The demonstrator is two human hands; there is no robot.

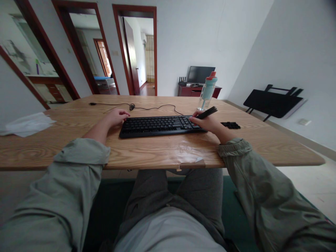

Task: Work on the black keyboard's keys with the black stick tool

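Observation:
A black keyboard (160,126) lies flat on the wooden table in front of me. At its upper left corner rests my left hand (117,117), fingers loosely bent and apart, with nothing seen between them; the thumb side is by the keyboard's edge. My right hand (206,122) is closed around a black pen-shaped tool (207,112) over the number pad. The tool slants up to the right, and its lower end is too small to make out. Several small black pieces (231,125), which look like keycaps, lie just right of that hand.
Behind my right hand stands a clear bottle (207,92) with a red and teal top. A thin black cable (154,107) runs behind the keyboard. White tissue or cloth (28,124) lies at the left. The table's front edge (147,167) carries some tape.

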